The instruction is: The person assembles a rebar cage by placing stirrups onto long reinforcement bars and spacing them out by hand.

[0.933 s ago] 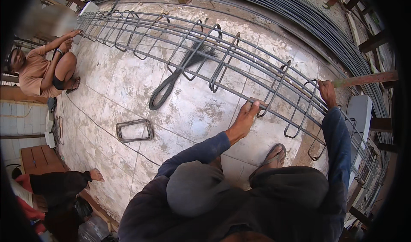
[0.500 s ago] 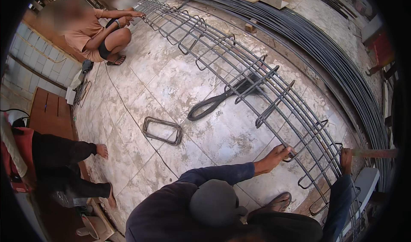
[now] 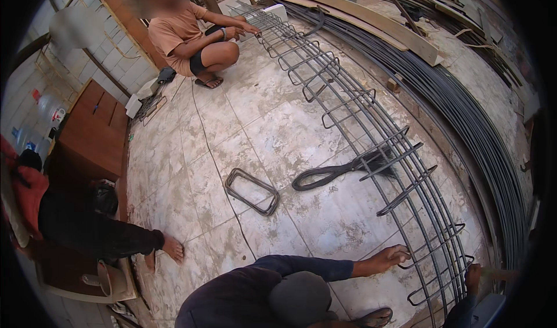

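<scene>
Neither of my own hands shows. Just in front of me at the lower edge, a co-worker in a dark cap (image 3: 299,296) and dark blue sleeves crouches beside a long rebar cage (image 3: 426,223). One of this person's hands (image 3: 383,260) reaches the end of a rectangular stirrup on the cage's near side. The other hand (image 3: 473,278) is at the cage's far side, by a blurred brownish bar. On the floor left of the cage lie a looped bundle of black tie wire (image 3: 325,177), its frayed end under the cage, and several stacked rectangular steel stirrups (image 3: 252,191).
A second person (image 3: 185,35) squats at the cage's far end, hands on it. At left stands someone in black trousers (image 3: 98,226), beside a brown wooden cabinet (image 3: 87,131). Long steel bars (image 3: 464,119) and wooden boards (image 3: 360,23) lie right of the cage. A thin cable crosses the tiles.
My view has turned, so the scene sits further right and lower. The crouching co-worker's nearer hand looks looser at the stirrup. The squatting person stays at the cage's far end.
</scene>
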A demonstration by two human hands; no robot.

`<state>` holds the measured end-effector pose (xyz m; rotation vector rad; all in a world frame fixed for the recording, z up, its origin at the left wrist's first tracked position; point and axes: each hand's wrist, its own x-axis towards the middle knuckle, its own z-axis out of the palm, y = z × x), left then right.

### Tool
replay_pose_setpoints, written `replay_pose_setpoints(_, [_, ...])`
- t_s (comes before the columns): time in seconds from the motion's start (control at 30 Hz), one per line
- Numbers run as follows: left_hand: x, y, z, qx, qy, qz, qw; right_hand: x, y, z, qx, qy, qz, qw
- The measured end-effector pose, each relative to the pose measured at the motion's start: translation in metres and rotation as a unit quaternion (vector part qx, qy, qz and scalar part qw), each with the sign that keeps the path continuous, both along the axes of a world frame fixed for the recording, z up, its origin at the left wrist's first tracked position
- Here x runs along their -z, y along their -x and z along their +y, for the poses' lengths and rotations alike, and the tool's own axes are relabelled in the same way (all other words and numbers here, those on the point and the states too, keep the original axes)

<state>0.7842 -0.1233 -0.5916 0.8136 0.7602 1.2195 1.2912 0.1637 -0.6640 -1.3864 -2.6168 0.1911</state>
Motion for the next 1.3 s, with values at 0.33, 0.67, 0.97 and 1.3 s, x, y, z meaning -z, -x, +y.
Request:
replay_pose_setpoints(0.33, [-0.032,0.014,-0.009,-0.001,-0.124,0.394,0.911,-0.024,0.017,-0.013,-0.001,0.091,0.050,0.995])
replay_pose_setpoints(0.67, [-0.039,0.018,0.025,-0.050,-0.409,0.596,0.689,-0.032,0.024,-0.013,0.088,0.149,0.033,0.984])
replay_pose_setpoints(0.97, [-0.041,0.014,0.033,-0.005,-0.469,0.590,0.657,0.005,-0.007,0.004,-0.082,-0.040,-0.039,0.995])
replay_pose_setpoints(1.3, [-0.029,0.007,0.035,-0.050,-0.470,0.577,0.666,-0.018,0.011,-0.006,-0.061,0.080,0.069,0.993])
